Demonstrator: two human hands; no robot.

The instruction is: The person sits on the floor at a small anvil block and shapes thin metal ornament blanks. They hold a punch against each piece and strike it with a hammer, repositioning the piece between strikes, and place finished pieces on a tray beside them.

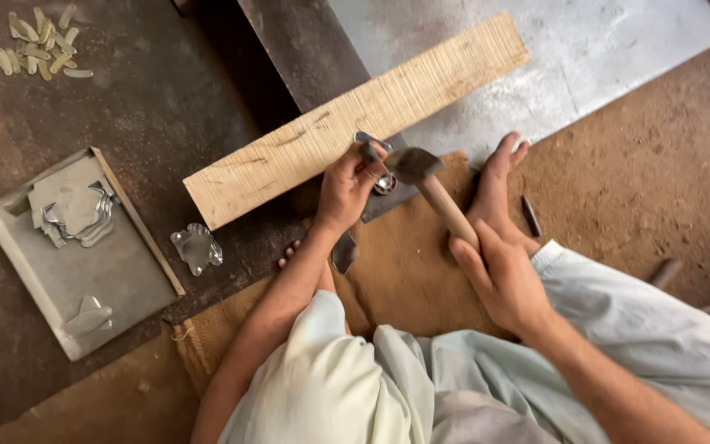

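Note:
My left hand [345,187] pinches a small shiny metal piece [374,148] against the near edge of a long pale wooden plank [289,156]. In my right hand [499,275] is the wooden handle of a hammer [445,205]. Its dark steel head [411,164] hovers just right of my left fingers, close to the metal piece. A second shiny piece [385,183] lies just under the hammer head. I sit on burlap sacking [404,271], with one bare foot [496,177] beside the hammer handle and toes [289,251] showing under my left forearm.
A grey metal tray [125,279] at the left holds cut metal shapes. More cut shapes [196,248] lie between tray and plank. Several small pale pieces [39,45] are heaped at top left. A large metal sheet [601,49] lies behind the plank. A dark rod [530,215] rests on the dirt.

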